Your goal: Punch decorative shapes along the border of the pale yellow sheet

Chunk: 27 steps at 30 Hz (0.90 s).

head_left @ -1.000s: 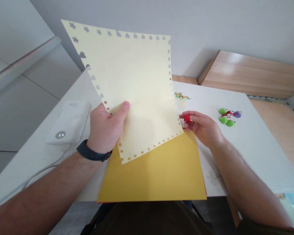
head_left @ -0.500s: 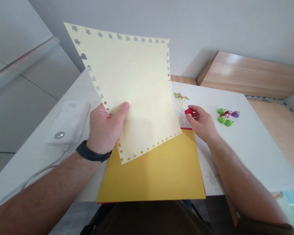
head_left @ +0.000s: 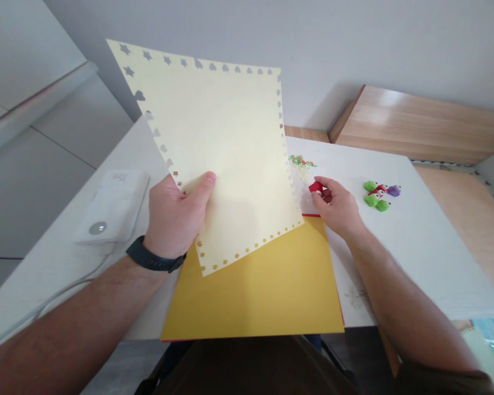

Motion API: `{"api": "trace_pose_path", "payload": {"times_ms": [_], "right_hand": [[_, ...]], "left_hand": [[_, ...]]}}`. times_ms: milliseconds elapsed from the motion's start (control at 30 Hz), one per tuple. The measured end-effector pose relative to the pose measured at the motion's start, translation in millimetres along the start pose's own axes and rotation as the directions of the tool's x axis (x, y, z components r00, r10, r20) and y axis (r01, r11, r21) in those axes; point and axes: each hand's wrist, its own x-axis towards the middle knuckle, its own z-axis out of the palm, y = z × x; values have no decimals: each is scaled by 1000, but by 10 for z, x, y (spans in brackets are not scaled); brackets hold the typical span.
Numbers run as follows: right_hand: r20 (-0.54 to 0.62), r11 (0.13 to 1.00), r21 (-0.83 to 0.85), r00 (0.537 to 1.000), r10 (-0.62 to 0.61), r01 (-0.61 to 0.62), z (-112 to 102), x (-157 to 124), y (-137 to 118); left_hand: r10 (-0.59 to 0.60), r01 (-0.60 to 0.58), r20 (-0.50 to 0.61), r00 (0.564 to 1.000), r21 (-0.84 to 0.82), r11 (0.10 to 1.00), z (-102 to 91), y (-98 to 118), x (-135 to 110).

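Note:
My left hand (head_left: 179, 216) grips a cream sheet of paper (head_left: 230, 142) by its left edge, thumb on the front face, and holds it up tilted. Star, heart and flower shapes are cut along all its edges. Between the thumb and fingers of my right hand (head_left: 337, 206) is a small red paper punch (head_left: 315, 188), just off the sheet's lower right edge. Under the cream sheet lies a stack of yellow paper (head_left: 255, 302), with a red sheet showing at its rim. Tiny green, orange and cream paper cutouts (head_left: 301, 162) are heaped beyond my right hand.
Several green, red and purple paper punches (head_left: 381, 195) sit together to the right on the white table (head_left: 415, 263). A white box-shaped device (head_left: 113, 206) with a cable stands at the left. A wooden panel (head_left: 420, 120) rises behind, against the wall.
The whole view has shifted very slightly left. Both hands keep their grips on the paper and the red punch, with hardly any movement.

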Motion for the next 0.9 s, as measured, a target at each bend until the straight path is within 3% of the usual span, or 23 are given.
{"api": "trace_pose_path", "payload": {"times_ms": [167,300,433,567,767,900], "right_hand": [[-11,1000,3,1000,-1,1,-6,10,37],[-24,976,195,995,99,-93,14,37,65],[42,842,504,979,200,-194,13,55,23],[172,666,694,961,215,-273,-51,44,-77],[288,538,763,934,212,-357,-106,26,-175],[309,513,772,926,214,-376,-109,27,-200]], "left_hand": [[7,-7,-2,1000,-8,1000,1,6,-2],[14,-14,-3,1000,1,1000,0,25,-3],[26,-25,-5,1000,12,1000,0,35,-4],[27,-27,0,1000,11,1000,-4,29,-2],[-3,3,13,1000,13,1000,-15,28,0],[-2,2,14,1000,10,1000,-17,22,-2]]}}
